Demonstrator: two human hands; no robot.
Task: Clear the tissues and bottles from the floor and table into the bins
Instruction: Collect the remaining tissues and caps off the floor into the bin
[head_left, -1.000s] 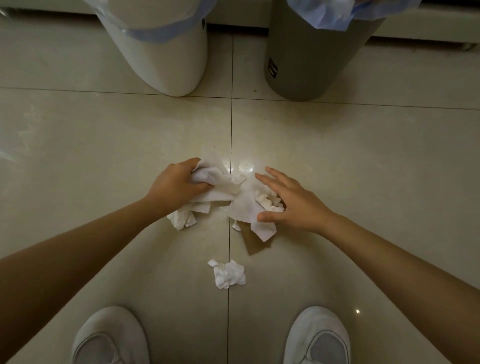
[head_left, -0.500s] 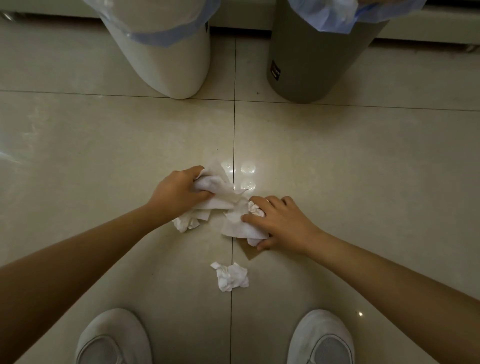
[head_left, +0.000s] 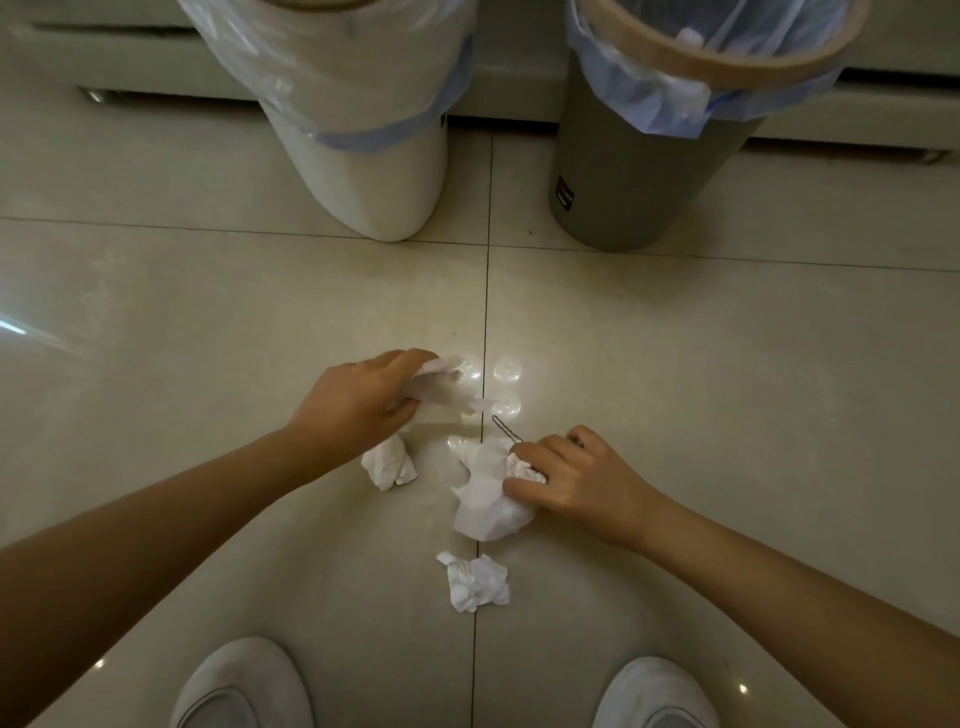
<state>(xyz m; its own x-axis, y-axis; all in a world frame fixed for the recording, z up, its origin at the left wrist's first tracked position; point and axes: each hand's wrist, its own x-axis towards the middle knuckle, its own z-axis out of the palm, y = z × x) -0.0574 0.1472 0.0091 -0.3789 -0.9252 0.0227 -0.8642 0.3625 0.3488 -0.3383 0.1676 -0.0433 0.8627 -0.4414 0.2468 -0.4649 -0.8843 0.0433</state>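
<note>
My left hand (head_left: 358, 402) grips a crumpled white tissue (head_left: 441, 389) just above the tiled floor. To its right, my right hand (head_left: 576, 480) grips a larger bunch of white tissue (head_left: 485, 499) that rests on the floor. A small tissue wad (head_left: 389, 462) lies under my left wrist. Another crumpled tissue (head_left: 475, 582) lies loose on the floor nearer my feet. Beyond the hands stand a white bin (head_left: 363, 171) on the left and a grey bin (head_left: 623, 182) on the right, both lined with blue-tinted plastic bags.
A thin dark hairpin (head_left: 504, 428) lies on the floor by my right fingers. My two white shoes (head_left: 244, 686) (head_left: 654, 693) are at the bottom edge. A pale cabinet base (head_left: 156, 67) runs behind the bins.
My hands have pulled apart, each holding its own tissue bunch. The right hand closed on its tissues and drew them toward me. The view tilted up, showing the bin rims.
</note>
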